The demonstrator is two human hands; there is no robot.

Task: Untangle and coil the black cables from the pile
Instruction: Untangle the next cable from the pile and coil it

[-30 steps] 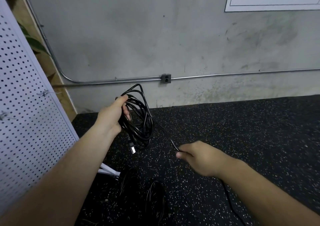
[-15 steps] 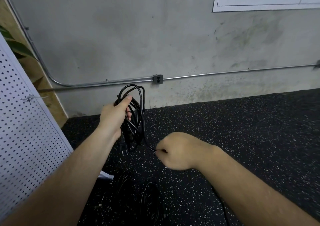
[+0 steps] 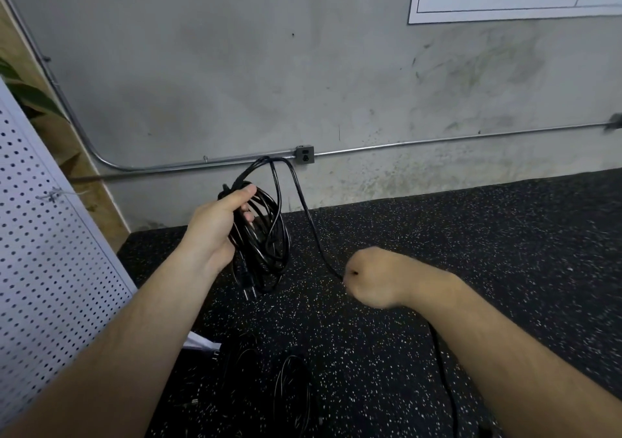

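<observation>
My left hand is raised in front of me and grips a bundle of coiled black cable, with a plug dangling below the loops. One strand rises over the top of the coil and runs down to my right hand, which is closed in a fist on it. The loose tail of the same cable drops under my right forearm to the floor. Other black cables lie on the speckled floor near my feet, hard to make out against the dark mat.
A white perforated panel leans at the left. The grey concrete wall carries a metal conduit with an outlet box. Black speckled rubber flooring stretches to the right. A white object lies by the panel's foot.
My right hand swung the strand towards the coil, then out to the right, laying a new loop over its top. My left hand has kept its grip.
</observation>
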